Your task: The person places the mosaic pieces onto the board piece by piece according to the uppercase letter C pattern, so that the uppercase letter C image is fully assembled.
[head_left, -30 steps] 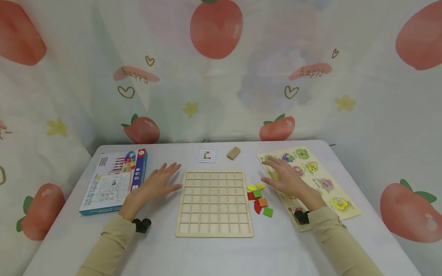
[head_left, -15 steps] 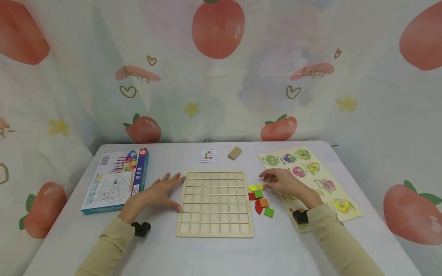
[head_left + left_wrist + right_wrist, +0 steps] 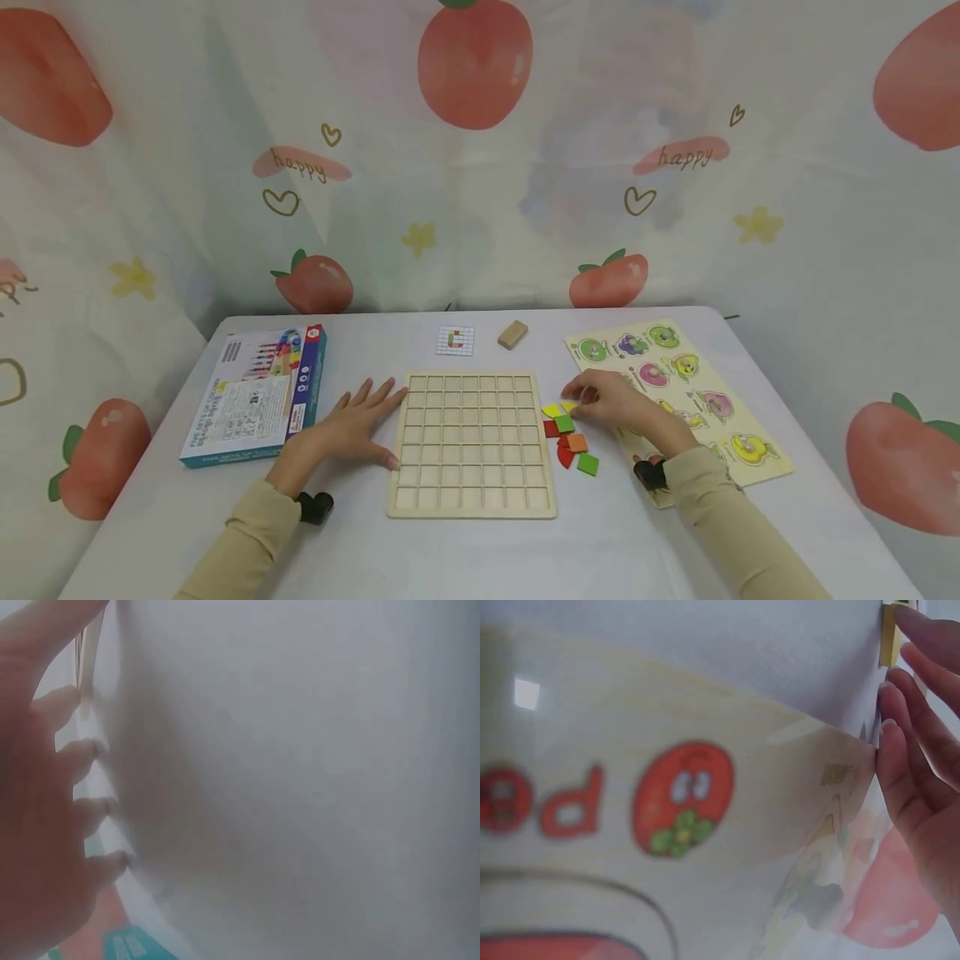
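Fingers of the right hand [image 3: 617, 403] are now curling down onto the yellow tile [image 3: 567, 407] at the far end of the loose tile cluster [image 3: 568, 435], where a second ago that hand was hovering spread over the fruit puzzle board [image 3: 742, 450]; its grip is pinching the tile, which is lying flat. Left hand [image 3: 347, 427] has slid closer and is resting flat, fingers spread, against the left edge of the grid board [image 3: 471, 445], whose long axis is running from the counter's [image 3: 480, 550] near edge toward its far edge. Game box [image 3: 258, 395] is lying by the left edge, with a pattern card [image 3: 455, 340] and wooden block [image 3: 512, 334] near the far edge.

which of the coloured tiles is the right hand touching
The yellow tile at the far end of the cluster, under the right hand; the red, green and orange tiles lie untouched.
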The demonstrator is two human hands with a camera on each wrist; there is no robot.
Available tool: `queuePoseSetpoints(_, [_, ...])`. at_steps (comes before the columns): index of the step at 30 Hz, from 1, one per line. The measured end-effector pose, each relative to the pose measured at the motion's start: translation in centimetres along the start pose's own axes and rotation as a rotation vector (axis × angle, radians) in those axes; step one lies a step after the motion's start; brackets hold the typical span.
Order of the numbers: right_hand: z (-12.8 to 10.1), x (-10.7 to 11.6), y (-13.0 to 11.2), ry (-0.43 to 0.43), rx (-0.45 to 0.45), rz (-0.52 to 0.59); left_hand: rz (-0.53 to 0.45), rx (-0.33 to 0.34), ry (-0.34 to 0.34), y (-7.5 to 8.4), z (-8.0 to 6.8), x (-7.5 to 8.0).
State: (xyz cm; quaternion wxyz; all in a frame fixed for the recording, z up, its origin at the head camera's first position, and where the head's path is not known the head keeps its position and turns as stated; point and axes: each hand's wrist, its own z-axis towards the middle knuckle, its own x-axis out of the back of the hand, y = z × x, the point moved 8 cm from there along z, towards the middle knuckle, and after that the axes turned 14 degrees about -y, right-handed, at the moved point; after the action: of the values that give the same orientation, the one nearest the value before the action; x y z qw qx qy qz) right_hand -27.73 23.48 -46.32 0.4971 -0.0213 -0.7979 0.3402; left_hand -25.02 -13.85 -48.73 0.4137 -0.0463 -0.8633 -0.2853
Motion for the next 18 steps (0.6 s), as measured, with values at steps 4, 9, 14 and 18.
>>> queuePoseSetpoints(4, [0.1,0.0,-0.3,0.002,0.007,-0.017,0.002,0.002,0.003,0.5,-0.1,-0.1])
queuePoseSetpoints(9, [0.2,0.2,-0.8,0.005,0.007,-0.05,-0.008,0.015,0.006,0.6,-0.1,0.3])
queuePoseSetpoints(14, [0.4,0.1,-1.0,0.015,-0.004,-0.049,-0.035,0.03,-0.006,0.3,0.3,0.4])
queuePoseSetpoints(18, [0.3,-0.1,-0.6,0.031,-0.059,-0.009,-0.054,0.034,-0.02,0.3,0.5,0.3])
